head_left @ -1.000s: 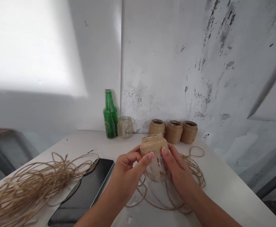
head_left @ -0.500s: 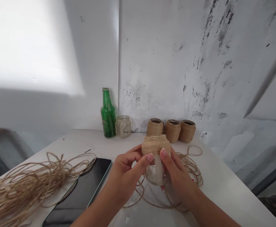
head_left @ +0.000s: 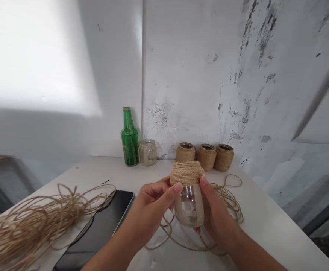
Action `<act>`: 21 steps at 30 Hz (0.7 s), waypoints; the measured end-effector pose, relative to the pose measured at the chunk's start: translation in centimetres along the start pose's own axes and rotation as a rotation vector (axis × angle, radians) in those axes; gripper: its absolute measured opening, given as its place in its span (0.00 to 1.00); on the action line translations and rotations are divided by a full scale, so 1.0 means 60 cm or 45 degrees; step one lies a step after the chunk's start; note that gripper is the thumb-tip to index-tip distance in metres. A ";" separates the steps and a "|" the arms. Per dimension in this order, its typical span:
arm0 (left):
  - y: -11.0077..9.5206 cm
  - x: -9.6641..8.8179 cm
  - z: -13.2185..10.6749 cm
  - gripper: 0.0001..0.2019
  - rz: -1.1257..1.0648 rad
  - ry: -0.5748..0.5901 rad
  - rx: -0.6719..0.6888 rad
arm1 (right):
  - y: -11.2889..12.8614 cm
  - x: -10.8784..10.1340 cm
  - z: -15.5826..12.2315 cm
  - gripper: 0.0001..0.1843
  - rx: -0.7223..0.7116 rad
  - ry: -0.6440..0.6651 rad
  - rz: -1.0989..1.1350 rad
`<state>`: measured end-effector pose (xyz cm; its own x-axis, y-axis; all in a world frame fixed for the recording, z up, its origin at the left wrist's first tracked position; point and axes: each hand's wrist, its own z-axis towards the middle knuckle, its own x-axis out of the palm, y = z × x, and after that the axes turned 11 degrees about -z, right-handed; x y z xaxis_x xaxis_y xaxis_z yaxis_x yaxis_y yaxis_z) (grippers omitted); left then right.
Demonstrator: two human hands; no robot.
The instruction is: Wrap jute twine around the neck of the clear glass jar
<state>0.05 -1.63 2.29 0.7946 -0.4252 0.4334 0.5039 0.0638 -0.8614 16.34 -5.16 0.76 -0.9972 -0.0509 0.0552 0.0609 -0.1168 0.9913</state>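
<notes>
Between both hands I hold a clear glass jar (head_left: 189, 209) above the table. Jute twine (head_left: 187, 173) is wound in tight rows around its upper part, while the lower glass is bare. My left hand (head_left: 155, 199) grips the jar's left side, thumb at the lower edge of the winding. My right hand (head_left: 216, 210) holds the right side, its thumb against the twine and fingers partly hidden behind the glass. Loose twine (head_left: 187, 248) trails in curves on the table below the jar and joins a coil (head_left: 229, 199) beside my right hand.
A big tangle of twine (head_left: 37, 226) lies at the left, beside a black phone (head_left: 96, 229). Along the wall stand a green bottle (head_left: 129, 145), an empty glass jar (head_left: 147, 153) and three twine-covered jars (head_left: 206, 159). The white table (head_left: 268, 226) narrows toward the wall.
The jar has turned and tilted in my hands, showing more of its bare lower glass. My right thumb has shifted from the jar's front to its right edge.
</notes>
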 end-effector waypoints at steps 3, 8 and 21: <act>0.000 0.002 -0.003 0.28 0.016 0.016 0.024 | -0.004 -0.001 0.004 0.39 0.048 0.058 0.043; 0.003 0.004 -0.004 0.28 0.097 -0.027 0.100 | -0.012 -0.008 0.010 0.33 -0.036 -0.184 -0.147; 0.001 0.008 -0.004 0.27 0.229 -0.034 0.163 | 0.002 -0.001 0.005 0.32 -0.089 -0.152 -0.189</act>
<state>0.39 -2.05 2.40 0.8833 -0.3730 0.2840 0.3907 0.2510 -0.8857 16.39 -4.91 0.90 -0.9933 0.0896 -0.0733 -0.0887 -0.1831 0.9791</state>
